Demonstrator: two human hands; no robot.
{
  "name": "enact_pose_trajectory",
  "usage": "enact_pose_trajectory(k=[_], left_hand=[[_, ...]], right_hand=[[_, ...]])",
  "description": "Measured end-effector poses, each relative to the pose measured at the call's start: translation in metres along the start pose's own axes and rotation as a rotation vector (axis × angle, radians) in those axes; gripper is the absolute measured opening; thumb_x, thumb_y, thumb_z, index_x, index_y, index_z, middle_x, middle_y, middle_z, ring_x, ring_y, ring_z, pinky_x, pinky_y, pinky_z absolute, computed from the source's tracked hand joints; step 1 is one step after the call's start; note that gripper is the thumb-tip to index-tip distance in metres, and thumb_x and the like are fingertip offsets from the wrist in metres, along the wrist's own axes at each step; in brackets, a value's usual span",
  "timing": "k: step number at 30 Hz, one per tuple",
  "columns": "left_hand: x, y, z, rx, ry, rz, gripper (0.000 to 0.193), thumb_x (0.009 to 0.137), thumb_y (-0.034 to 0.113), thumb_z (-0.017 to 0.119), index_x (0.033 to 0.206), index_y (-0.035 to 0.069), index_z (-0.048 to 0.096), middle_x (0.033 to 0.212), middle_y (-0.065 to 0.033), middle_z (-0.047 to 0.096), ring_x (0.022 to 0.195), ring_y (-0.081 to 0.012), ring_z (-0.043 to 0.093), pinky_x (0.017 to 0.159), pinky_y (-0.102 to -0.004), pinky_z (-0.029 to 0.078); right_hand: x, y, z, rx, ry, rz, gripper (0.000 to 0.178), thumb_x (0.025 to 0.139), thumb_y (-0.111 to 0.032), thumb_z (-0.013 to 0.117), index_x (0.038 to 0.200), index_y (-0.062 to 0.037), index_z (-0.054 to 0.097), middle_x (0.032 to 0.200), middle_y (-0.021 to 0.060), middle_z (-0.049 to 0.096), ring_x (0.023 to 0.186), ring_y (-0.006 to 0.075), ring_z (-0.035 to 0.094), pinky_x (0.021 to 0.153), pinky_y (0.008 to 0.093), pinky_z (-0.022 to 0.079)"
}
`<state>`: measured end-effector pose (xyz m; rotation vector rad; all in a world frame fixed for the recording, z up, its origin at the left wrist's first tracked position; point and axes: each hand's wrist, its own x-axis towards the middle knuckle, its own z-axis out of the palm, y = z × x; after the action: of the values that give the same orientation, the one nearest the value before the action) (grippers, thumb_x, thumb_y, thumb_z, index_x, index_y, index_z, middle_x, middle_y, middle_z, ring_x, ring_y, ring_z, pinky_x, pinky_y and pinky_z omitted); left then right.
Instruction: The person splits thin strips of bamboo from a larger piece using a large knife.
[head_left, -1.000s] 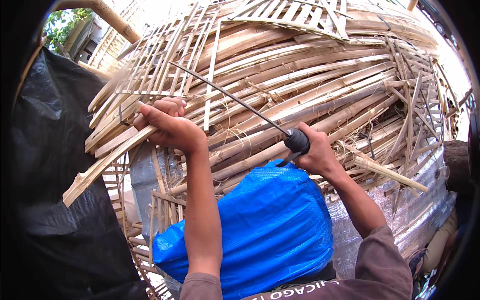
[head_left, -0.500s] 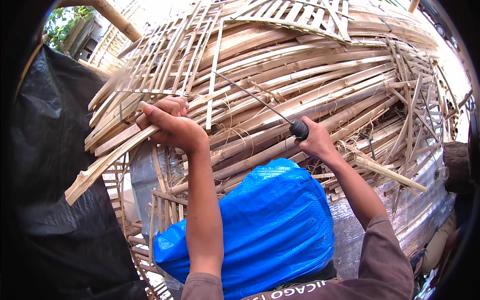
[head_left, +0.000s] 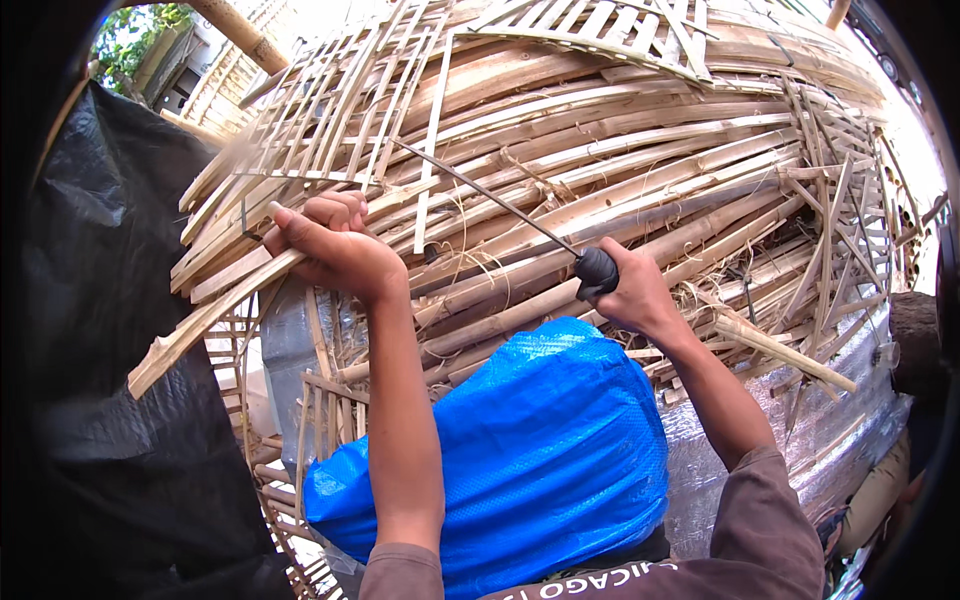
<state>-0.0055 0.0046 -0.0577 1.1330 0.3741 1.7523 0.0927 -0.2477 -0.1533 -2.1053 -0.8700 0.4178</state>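
Over bamboo (head_left: 700, 190), left hand (head_left: 335, 248) holds strip (head_left: 210, 320); right hand (head_left: 638, 292), dark tool (head_left: 597, 268)

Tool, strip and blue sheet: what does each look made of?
Tool shaft: probably metal, being thin, straight and dark. Tool handle: black, with ringed ridges, perhaps tape or rubber. Strip: bamboo or similar wood, pale and unfinished, with a rough, uneven end. Blue sheet: probably woven plastic, showing glossy highlights and fine weave texture.

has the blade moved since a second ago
Yes, rightward: the tip of the blade sits closer to the upright slat than a second ago, though still left of it.
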Motion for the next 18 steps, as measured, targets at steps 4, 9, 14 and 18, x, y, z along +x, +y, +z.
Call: enact_pose_trajectory(k=[4,9,14,18], left_hand=[[0.005,0.004,-0.008,0.019,0.002,0.073,0.038,0.107,0.038,0.044,0.084,0.012,0.027,0.052,0.0011,0.028,0.046,-0.0103,0.031,0.045,-0.0246,0.03],[-0.003,0.008,0.0,-0.001,-0.038,0.013,0.036,0.107,0.037,0.042,0.085,0.014,0.024,0.052,0.0017,0.029,0.045,-0.0094,0.03,0.044,-0.0248,0.028],[-0.002,0.01,-0.006,0.046,-0.035,0.005,0.035,0.109,0.036,0.038,0.087,0.014,0.024,0.051,0.001,0.031,0.044,-0.0088,0.033,0.044,-0.0252,0.033],[-0.001,0.012,-0.002,0.032,-0.104,0.048,0.036,0.108,0.034,0.04,0.084,0.014,0.024,0.051,0.001,0.031,0.045,-0.0093,0.032,0.044,-0.0253,0.031]], right_hand=[[-0.005,-0.034,-0.012,0.048,-0.004,-0.096,0.032,0.068,-0.007,0.073,0.097,-0.0031,0.061,0.075,0.0191,0.066,0.072,0.0361,0.067,0.064,0.0418,0.05],[0.014,-0.008,0.0,-0.051,-0.011,-0.026,0.031,0.069,-0.008,0.073,0.097,-0.0066,0.062,0.076,0.0204,0.066,0.076,0.0406,0.067,0.065,0.0449,0.05],[0.002,-0.02,-0.004,-0.077,-0.004,-0.057,0.033,0.068,-0.008,0.074,0.1,-0.007,0.063,0.076,0.0192,0.067,0.073,0.0393,0.067,0.063,0.0434,0.05],[0.001,-0.021,0.001,0.066,0.003,-0.176,0.034,0.068,-0.009,0.076,0.098,-0.0049,0.061,0.072,0.0177,0.064,0.068,0.0375,0.066,0.062,0.0418,0.049]])
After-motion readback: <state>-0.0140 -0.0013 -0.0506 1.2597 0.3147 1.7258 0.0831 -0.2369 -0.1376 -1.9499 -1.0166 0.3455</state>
